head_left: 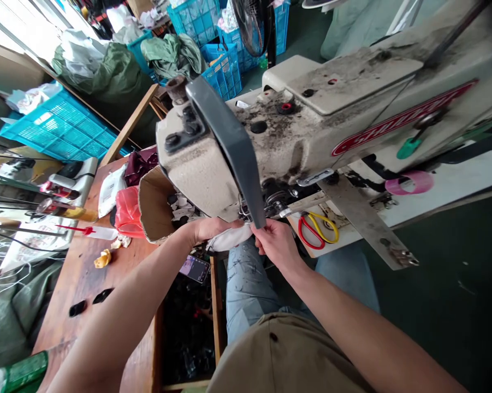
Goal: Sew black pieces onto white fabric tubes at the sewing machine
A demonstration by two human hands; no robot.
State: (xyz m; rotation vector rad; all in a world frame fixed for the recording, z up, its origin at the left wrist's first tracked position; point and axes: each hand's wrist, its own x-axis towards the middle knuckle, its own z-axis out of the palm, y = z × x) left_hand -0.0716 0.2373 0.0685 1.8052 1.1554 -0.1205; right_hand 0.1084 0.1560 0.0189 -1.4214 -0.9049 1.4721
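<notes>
A small whitish fabric piece is held under the head of a dusty cream sewing machine. My left hand grips its far left edge, fingers closed and partly hidden behind the cloth. At the right end of the cloth, my right hand is closed in a pinch close to the needle area. A grey guard arm on the machine comes down between my hands and hides the needle and the stitching spot.
Scissors with red and yellow handles lie right of my right hand. Left stand an open cardboard box and a red plastic bag on the wooden table. A phone rests below my left hand, above a dark open drawer.
</notes>
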